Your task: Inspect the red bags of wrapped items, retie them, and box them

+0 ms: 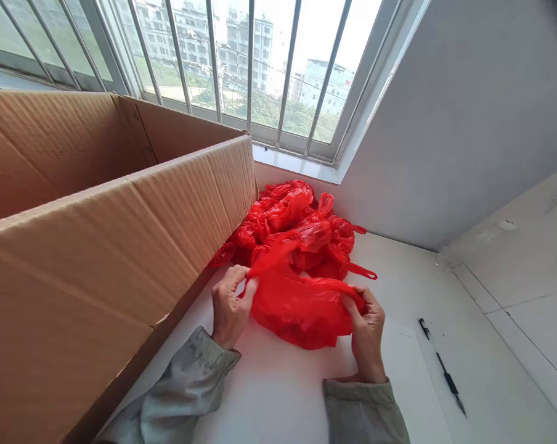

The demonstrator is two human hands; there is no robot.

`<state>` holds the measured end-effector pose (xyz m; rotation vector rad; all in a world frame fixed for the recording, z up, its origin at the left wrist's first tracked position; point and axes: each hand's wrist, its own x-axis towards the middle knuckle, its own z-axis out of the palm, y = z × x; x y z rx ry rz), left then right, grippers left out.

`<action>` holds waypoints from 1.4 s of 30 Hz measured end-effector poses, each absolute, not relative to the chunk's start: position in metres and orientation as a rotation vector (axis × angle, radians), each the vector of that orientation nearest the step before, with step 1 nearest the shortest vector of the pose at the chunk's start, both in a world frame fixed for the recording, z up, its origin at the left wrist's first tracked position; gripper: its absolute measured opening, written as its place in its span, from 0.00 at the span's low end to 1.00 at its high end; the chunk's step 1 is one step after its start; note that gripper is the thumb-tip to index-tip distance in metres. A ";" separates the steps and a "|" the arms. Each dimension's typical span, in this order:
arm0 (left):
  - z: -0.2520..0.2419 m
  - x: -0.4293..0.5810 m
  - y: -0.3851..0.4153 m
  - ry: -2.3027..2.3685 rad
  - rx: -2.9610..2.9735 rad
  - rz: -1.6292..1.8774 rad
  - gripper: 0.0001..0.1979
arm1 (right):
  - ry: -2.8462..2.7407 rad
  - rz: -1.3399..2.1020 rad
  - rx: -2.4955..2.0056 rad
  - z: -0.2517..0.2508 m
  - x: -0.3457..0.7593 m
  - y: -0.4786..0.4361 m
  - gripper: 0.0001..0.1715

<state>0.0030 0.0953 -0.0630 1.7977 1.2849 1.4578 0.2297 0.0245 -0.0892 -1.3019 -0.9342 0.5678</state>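
A thin red plastic bag [301,311] is stretched between my two hands, above the white tabletop. My left hand [231,305] pinches its left edge between thumb and fingers. On the opposite side, my right hand [365,320] grips the bag's right edge, thumb on top. Just beyond lies a heap of crumpled red plastic bags [301,216], some with handle loops sticking out to the right. The held bag overlaps the front of this heap, so its far edge is hard to separate from the others.
A large open cardboard box [121,240] takes up the left side, its near corner beside the heap. On the right of the white table [398,271] lie a black pen [450,383] and its cap [424,328]. A barred window [241,74] and grey wall stand behind.
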 end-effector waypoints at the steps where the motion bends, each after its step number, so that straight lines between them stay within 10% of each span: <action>1: -0.063 -0.001 0.099 1.309 1.716 1.502 0.08 | -0.815 0.553 -1.248 -0.091 0.236 0.025 0.12; 8: -0.071 -0.013 0.111 1.318 1.530 1.605 0.08 | -0.557 0.660 -1.020 -0.088 0.256 0.025 0.18; 16: -0.049 0.008 0.076 0.922 2.499 1.570 0.39 | -0.745 0.442 -1.263 -0.073 0.241 0.026 0.28; 22: -0.036 0.020 0.079 0.926 2.843 1.470 0.32 | -1.435 -0.511 -1.475 -0.041 0.231 0.018 0.22; 31: -0.039 0.010 0.100 1.276 2.342 1.344 0.09 | -2.080 -0.479 -1.581 -0.047 0.232 -0.001 0.19; 39: -0.045 -0.003 0.124 1.255 1.281 1.408 0.09 | -2.163 -0.155 -1.377 -0.051 0.216 -0.028 0.05; 42: -0.042 -0.006 0.127 1.151 1.102 1.366 0.13 | -2.087 0.002 -1.560 -0.062 0.213 -0.022 0.17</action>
